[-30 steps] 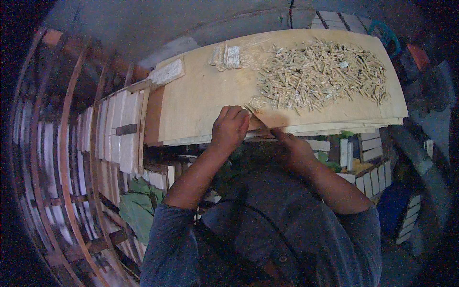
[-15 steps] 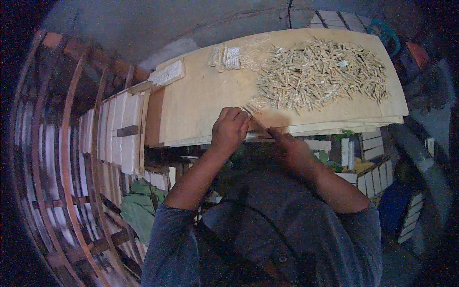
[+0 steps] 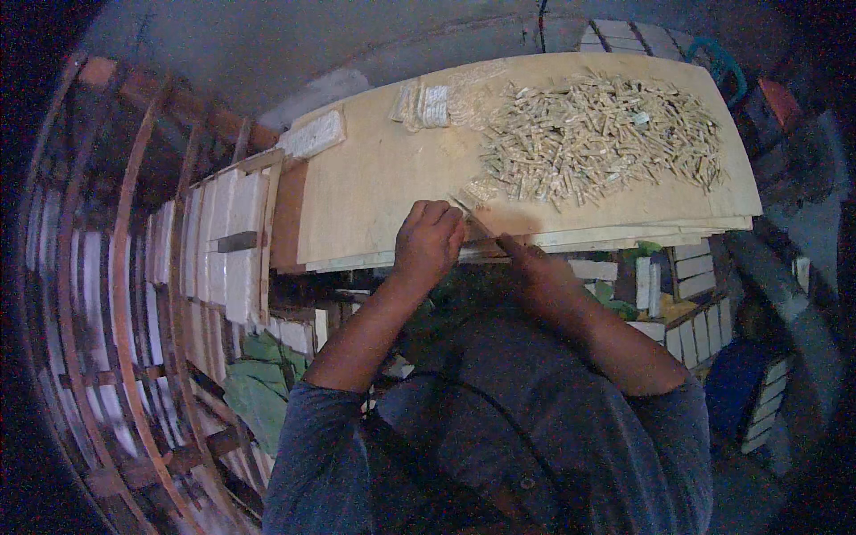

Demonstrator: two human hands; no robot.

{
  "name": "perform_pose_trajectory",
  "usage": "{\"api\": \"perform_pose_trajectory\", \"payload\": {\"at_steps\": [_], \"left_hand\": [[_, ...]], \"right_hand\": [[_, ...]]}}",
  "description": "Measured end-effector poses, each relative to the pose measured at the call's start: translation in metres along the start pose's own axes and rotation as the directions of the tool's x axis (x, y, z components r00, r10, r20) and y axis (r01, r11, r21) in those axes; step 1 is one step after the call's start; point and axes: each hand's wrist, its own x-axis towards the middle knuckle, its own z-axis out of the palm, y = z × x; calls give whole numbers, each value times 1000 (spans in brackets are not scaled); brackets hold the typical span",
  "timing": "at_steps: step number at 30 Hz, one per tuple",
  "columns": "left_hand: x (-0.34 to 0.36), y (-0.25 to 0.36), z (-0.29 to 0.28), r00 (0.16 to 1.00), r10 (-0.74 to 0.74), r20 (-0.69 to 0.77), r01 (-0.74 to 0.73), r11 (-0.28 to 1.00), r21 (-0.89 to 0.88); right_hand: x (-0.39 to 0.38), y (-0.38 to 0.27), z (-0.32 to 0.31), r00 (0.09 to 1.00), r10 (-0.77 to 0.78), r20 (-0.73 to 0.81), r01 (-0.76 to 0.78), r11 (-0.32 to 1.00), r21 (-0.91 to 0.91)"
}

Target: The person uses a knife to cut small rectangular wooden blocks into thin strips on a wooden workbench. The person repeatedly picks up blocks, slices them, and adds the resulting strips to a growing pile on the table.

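Slanting upper-left at frame centre, a slim tool (image 3: 480, 223) runs from the closed right hand (image 3: 541, 276) gripping it toward the curled left hand (image 3: 430, 239), contents unclear.

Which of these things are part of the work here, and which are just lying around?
Seemingly in use:
right hand, gripping a thin tool
left hand, curled near its tip
pile of short sticks
pale board beneath them

Probably just lying about:
green material
blue object, lower right
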Motion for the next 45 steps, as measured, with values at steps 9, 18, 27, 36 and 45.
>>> {"api": "perform_pose_trajectory", "payload": {"at_steps": [9, 18, 27, 36, 45], "left_hand": [[-1, -4, 4, 1000, -11, 10, 11, 1000, -10], [-4, -6, 4, 999, 8, -51, -11, 999, -48], [-4, -3, -3, 999, 28, -19, -28, 1000, -5], [-8, -4, 0, 999, -32, -32, 32, 999, -1], [-9, -7, -2, 1000, 5, -21, -5, 1000, -1]], "right_hand": [[18, -10, -8, 999, -44, -31, 43, 999, -24], [-19, 2, -4, 991, 110, 75, -108, 994, -32], [30, -28, -11, 998, 19, 68, -16, 999, -47], [-18, -3, -10, 996, 70, 51, -70, 998, 0], [7, -13, 5, 1000, -11, -7, 12, 995, 101]]}}
